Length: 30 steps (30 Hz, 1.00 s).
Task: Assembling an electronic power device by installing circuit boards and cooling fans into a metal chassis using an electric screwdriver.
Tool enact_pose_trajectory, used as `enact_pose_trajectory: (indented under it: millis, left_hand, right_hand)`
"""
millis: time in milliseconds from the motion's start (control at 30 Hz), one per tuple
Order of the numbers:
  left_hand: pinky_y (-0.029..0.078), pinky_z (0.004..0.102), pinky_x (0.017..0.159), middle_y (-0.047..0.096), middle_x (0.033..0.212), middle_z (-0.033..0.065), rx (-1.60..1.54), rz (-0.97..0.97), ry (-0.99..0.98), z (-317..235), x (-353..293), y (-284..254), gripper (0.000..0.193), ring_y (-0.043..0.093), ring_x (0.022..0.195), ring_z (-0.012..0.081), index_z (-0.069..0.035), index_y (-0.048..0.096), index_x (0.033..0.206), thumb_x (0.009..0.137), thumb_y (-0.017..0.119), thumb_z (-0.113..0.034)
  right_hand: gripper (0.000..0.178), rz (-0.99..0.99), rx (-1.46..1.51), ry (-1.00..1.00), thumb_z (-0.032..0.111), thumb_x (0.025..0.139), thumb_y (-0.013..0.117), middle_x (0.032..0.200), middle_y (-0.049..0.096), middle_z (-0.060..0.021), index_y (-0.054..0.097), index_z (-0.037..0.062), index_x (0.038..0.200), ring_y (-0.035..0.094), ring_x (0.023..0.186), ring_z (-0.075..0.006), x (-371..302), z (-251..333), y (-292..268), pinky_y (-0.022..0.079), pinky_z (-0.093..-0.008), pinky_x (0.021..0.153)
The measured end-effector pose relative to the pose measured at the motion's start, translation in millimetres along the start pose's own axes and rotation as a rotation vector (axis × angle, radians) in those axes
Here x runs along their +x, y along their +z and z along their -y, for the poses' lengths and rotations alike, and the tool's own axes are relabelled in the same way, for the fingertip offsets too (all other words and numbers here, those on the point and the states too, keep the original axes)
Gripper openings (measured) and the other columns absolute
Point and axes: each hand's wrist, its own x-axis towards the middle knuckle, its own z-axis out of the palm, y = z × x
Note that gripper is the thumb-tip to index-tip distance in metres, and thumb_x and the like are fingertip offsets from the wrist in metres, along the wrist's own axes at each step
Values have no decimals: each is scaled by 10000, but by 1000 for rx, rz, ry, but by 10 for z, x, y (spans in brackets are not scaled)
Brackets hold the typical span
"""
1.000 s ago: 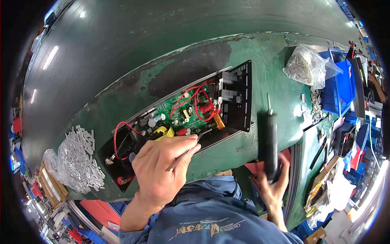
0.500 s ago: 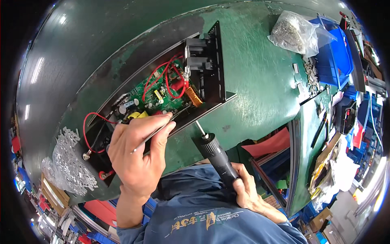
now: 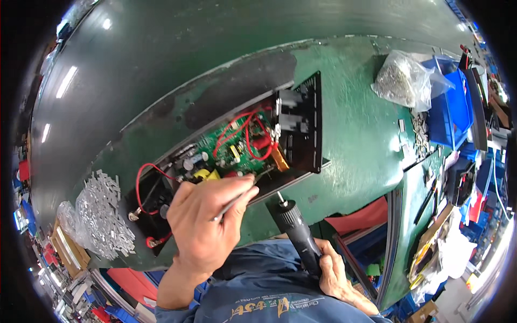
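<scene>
My left hand is closed in a pinch over the near side of a black metal case. Between its fingers is a slim metal tool, its far end inside the case beside a copper-wound coil. My right hand is wrapped round a black electric screwdriver. Its bit points up at the outer face of the case's near wall; I cannot tell whether it touches. Inside the open case lie a green circuit board and red wires. My left hand hides part of the board.
Small metal pieces spill from a plastic bag at the left. A clear bag of small parts sits beside a blue bin at the far right. Loose metal parts lie near the bin. The green table's front edge is close to my body.
The case and table appear lower and slightly right as the view shifts. Both hands keep their grips, and the screwdriver bit stays by the near wall.
</scene>
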Motion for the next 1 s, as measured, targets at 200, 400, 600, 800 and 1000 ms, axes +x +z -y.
enact_pose_trajectory:
  millis: [200,400,600,800,1000]
  left_hand:
    - [428,283,638,774,940,2,8,26,9,8,18,-41,203,726,781,138,-89,692,1014,855,818,-105]
    - [437,280,657,776,949,-4,-15,68,-7,13,25,-71,200,728,795,137,-91,685,1003,850,813,-107]
    - [436,302,660,785,938,47,-44,85,-15,-32,40,-81,207,742,801,176,-79,653,994,852,800,-41]
    - [466,314,696,765,1009,98,-103,108,25,-63,53,-143,198,723,824,229,-30,653,1059,887,751,-39]
    - [534,362,701,662,995,120,127,239,-16,-272,180,-350,235,641,836,267,-6,692,1137,921,677,-96]
  right_hand:
    - [836,101,257,99,715,1014,358,912,661,-89,514,-38,1340,605,799,-128,54,-60,-25,478,-276,745]
    - [797,205,612,150,669,1039,391,901,679,-91,523,-69,1309,619,779,-146,93,-189,-61,487,-281,756]
    - [821,195,442,225,602,849,703,843,677,-92,561,-67,1303,642,725,-141,123,-27,-67,488,-276,686]
    - [707,157,386,226,456,849,775,838,670,-80,562,-47,1297,604,710,-124,116,4,-57,472,-269,685]
    - [613,143,253,185,410,902,757,846,669,-70,542,-11,1291,585,725,-103,77,-29,-69,459,-260,692]
